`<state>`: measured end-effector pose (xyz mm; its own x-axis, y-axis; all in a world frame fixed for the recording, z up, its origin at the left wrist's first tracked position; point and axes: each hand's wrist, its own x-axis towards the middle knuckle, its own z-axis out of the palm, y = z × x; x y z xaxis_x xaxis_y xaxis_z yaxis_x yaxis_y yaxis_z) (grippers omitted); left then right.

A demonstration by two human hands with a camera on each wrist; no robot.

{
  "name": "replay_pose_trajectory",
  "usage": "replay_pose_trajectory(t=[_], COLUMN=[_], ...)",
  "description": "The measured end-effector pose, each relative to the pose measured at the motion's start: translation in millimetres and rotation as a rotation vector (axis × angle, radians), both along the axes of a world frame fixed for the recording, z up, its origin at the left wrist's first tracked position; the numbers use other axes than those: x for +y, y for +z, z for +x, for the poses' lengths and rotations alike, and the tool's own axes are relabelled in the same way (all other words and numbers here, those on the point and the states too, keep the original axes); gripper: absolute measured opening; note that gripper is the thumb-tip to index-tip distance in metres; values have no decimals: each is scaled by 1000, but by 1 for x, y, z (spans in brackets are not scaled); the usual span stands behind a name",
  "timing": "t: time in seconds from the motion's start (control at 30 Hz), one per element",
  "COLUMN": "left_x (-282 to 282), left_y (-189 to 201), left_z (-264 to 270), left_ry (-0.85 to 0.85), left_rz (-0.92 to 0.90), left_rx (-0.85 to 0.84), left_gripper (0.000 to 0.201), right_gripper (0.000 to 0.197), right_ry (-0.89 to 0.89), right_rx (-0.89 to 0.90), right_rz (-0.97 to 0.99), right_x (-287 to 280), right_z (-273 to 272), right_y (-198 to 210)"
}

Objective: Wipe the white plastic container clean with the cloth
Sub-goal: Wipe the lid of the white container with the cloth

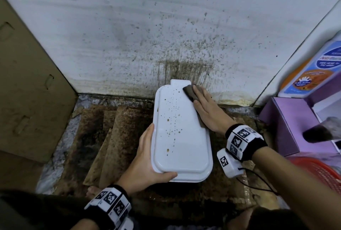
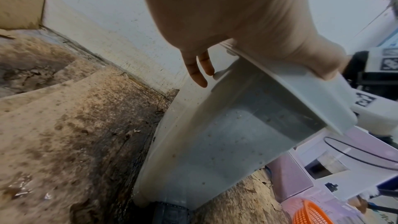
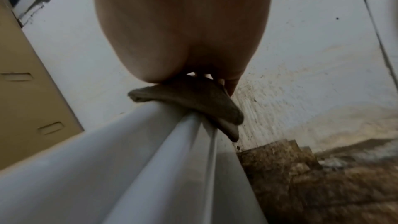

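The white plastic container lies lengthwise in front of me, its broad top face dotted with brown specks. My left hand grips its near left corner, thumb hooked over the near rim and fingers along the left side. In the left wrist view the left hand clamps the container by its rim. My right hand lies flat with straight fingers on a dark brown cloth, pressing it onto the far right edge. From the right wrist, the cloth folds over the container's rim under the right hand.
A dirt-spattered white wall stands right behind the container. Soiled brown cardboard covers the floor. A cardboard box is on the left. On the right are a purple box, a brush and an orange basket.
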<state>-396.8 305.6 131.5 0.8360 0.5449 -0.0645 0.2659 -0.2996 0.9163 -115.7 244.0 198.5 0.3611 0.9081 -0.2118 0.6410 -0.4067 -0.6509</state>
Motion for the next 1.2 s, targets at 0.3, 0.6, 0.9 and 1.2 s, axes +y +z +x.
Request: replay_pose_trajectory(t=[0.3,0.6,0.9,1.2], left_x=[-1,0,2,0], left_y=[-1,2,2,4], left_z=[0,-1,-1,-1], left_ry=[2,-13,-8,-9], left_rz=[-9,-15,-29,-36], left_rx=[-14,16,53,33], left_gripper=[143,142,145,145], right_gripper=[61,62,64,64], right_ry=[43,155,123,52], right_rx=[-56,-336,-139,-2], right_rz=[12,-95,-127,52], right_x=[-63,-20,24,-34], right_z=[-50,-13,25,-27], right_y=[-3,2,4,-9])
